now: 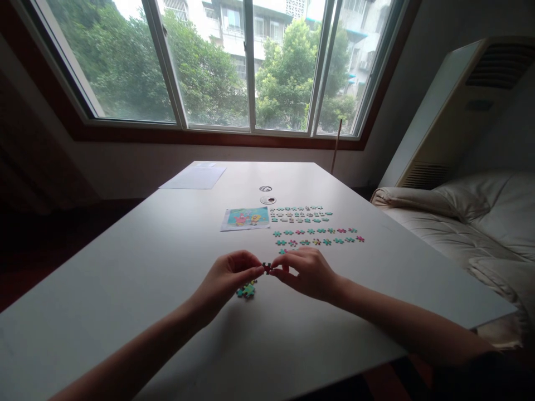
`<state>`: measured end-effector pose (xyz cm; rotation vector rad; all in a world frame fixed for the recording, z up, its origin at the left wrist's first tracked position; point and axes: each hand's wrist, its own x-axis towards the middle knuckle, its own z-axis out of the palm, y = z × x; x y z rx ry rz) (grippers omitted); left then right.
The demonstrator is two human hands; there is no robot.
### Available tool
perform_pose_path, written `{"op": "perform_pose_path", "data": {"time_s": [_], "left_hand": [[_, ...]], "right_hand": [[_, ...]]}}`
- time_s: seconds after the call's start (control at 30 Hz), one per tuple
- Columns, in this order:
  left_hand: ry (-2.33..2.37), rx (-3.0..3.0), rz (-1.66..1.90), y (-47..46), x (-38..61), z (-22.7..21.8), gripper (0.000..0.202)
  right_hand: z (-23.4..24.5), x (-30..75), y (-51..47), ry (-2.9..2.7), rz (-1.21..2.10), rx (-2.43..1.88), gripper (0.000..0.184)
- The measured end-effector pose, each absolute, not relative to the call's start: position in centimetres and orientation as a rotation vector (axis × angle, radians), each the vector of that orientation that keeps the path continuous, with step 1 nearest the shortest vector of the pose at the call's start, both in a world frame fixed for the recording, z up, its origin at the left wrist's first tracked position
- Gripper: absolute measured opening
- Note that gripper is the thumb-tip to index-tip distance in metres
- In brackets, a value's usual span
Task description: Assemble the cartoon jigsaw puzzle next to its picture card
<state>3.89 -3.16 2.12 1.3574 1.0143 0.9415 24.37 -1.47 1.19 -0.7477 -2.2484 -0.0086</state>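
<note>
My left hand [228, 277] and my right hand [305, 272] meet above the white table [125, 278], fingertips pinched together on a small dark jigsaw piece [266, 267] held between them. Just under my left hand lie a few joined teal and yellow pieces [247, 291] on the tabletop. Beyond my right hand, several loose jigsaw pieces [317, 236] are laid out in rows, teal, pink and yellow. To their left lies a small cartoon reference picture [246, 218].
A white sheet of paper [193, 177] lies at the table's far left. Two small round things [267, 195] sit mid-table. A bed with pale bedding [472, 223] stands right of the table, with an air conditioner unit [455, 106] behind. Large windows [225, 61] face trees.
</note>
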Motion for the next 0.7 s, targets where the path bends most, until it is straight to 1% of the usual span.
{"op": "perform_pose_path", "data": {"time_s": [0.1,0.23,0.33,0.43,0.53,0.7], "left_hand": [[1.025,1.358,0.94,-3.1,3.8,2.1,0.025],[1.096,1.461,0.947,-2.9,3.1,2.2,0.028],[1.15,1.716,0.91,-2.4,1.9,2.2,0.025],[1.192,2.101,0.822,-2.0,0.7,1.9,0.02],[1.082,2.4,0.735,-1.8,0.1,1.6,0.016],[0.901,2.531,0.604,-2.2,0.1,1.2,0.013]], "right_hand": [[1.4,24.5,-1.4,-2.256,-0.028,-0.732,0.015],[1.9,25.2,-1.1,-2.238,-0.058,-0.742,0.018],[2.1,26.2,-0.5,-2.179,-0.088,-0.76,0.018],[2.2,27.5,0.3,-2.087,-0.083,-0.803,0.02],[2.4,28.3,0.8,-2.039,-0.062,-0.831,0.022],[2.7,28.5,0.7,-2.014,-0.072,-0.817,0.017]]}}
